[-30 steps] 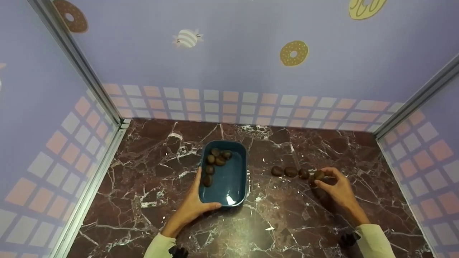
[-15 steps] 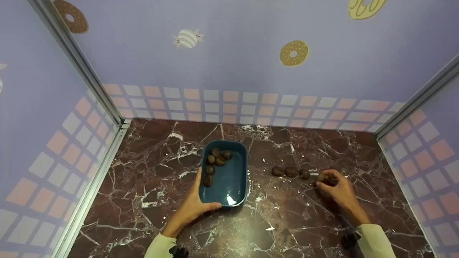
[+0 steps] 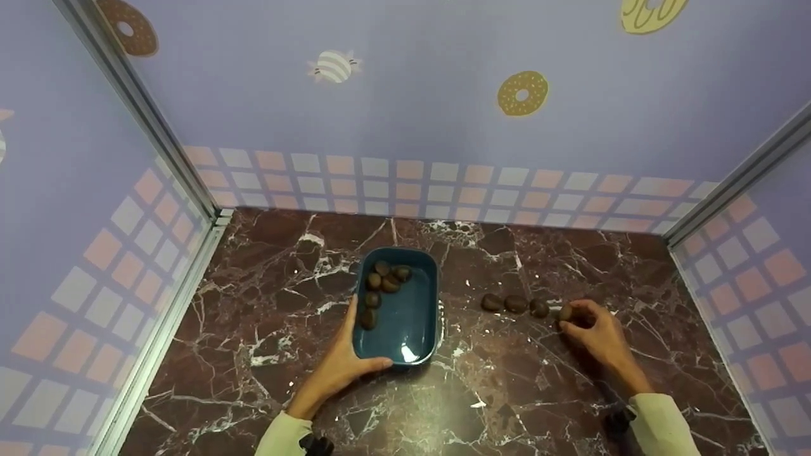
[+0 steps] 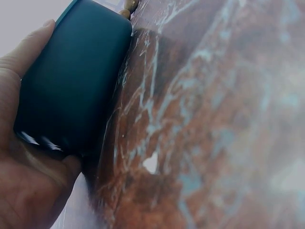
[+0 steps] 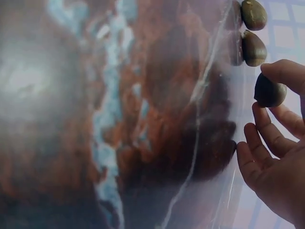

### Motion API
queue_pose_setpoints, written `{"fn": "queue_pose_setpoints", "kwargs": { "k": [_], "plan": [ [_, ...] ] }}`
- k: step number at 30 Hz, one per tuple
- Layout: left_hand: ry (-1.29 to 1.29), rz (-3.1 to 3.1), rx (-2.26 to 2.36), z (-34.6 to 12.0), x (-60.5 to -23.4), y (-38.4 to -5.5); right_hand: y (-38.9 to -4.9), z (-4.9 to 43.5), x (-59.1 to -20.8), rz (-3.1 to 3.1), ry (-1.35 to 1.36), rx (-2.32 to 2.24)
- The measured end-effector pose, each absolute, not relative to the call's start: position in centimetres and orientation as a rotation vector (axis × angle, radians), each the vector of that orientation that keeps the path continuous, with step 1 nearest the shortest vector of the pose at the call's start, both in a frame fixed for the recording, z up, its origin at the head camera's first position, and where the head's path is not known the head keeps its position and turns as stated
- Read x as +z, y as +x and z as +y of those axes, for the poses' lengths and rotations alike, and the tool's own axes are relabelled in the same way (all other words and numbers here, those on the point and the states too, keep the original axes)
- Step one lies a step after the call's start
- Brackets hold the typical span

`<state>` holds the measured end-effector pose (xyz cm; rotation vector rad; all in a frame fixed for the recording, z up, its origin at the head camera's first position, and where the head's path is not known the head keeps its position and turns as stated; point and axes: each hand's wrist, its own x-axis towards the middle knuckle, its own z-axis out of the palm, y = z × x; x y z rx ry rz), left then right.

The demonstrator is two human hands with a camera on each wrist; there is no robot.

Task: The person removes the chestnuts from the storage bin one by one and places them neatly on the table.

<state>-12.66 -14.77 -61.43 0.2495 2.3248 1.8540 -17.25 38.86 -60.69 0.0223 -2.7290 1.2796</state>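
Note:
In the head view, a dark blue rectangular dish (image 3: pixel 418 316) stands on the table with several chestnuts (image 3: pixel 373 299) along its left side and far end. My left hand (image 3: pixel 342 364) holds the dish by its near left corner. The thumb lies along the near rim and the fingers along the left side. On the right, my right hand (image 3: pixel 602 335) pinches a chestnut (image 5: pixel 270 90) between thumb and fingertips, at the right end of a short row. The other loose chestnuts in that row (image 3: pixel 516 304) lie side by side, left of the pinched one.
The table (image 3: pixel 481 373) is dark red marble with white veins. A patterned back wall (image 3: pixel 418 114) and side walls with metal corner strips (image 3: pixel 158 139) enclose it. Bare marble lies between the dish and the chestnut row.
My right hand has shifted the pinched chestnut slightly right and nearer me, opening a small gap to the row. The left hand and the dish have stayed in place.

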Motion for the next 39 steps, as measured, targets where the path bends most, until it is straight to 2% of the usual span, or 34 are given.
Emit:
{"fn": "queue_pose_setpoints", "kwargs": {
  "k": [15, 22, 39],
  "plan": [
    [0.262, 2.329, 1.876, -14.8, -61.7, -13.0, -18.2, 38.7, -61.4, -2.768, 0.081, 1.087],
    [0.264, 2.329, 1.872, -14.8, -61.6, -12.9, -18.2, 38.3, -60.7, -2.721, 0.101, 1.148],
    [0.253, 2.293, 1.883, -14.7, -61.6, -12.9, -18.5, 33.3, -57.7, -2.703, 0.240, 1.149]
  ]
}}
